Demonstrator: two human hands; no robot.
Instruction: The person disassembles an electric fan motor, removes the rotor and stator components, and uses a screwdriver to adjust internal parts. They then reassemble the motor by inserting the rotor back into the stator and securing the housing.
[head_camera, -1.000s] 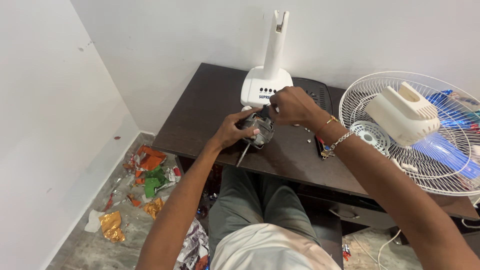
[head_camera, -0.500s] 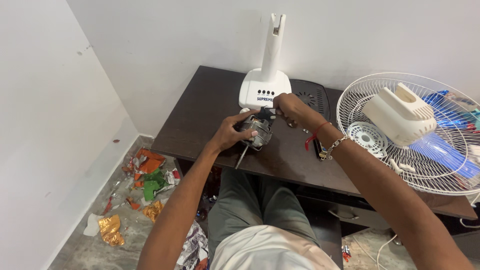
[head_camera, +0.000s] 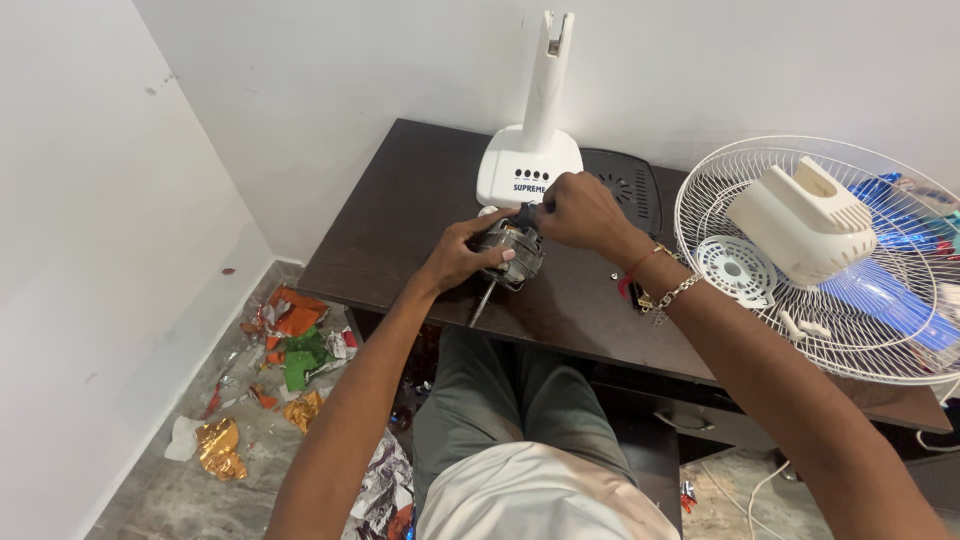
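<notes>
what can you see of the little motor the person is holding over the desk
The motor is a small, roundish grey metal unit with darker parts showing inside its frame and a thin metal shaft sticking out downward toward the person. It sits low over the dark brown desk, just in front of the white fan base. The left hand grips its side; the right hand closes over its top. Much of it is hidden by the fingers.

Head view. The left hand (head_camera: 462, 255) grips a small fan motor (head_camera: 512, 252) over the dark table (head_camera: 400, 230); its shaft points toward 7 o'clock. The right hand (head_camera: 578, 212) closes on the motor's top at 1 o'clock. White fan stand (head_camera: 532, 150) at 12 o'clock; wire guard (head_camera: 850, 330) with white motor housing (head_camera: 800, 220) at 3 o'clock; foil scraps (head_camera: 290, 340) on the floor at 8 o'clock.
</notes>
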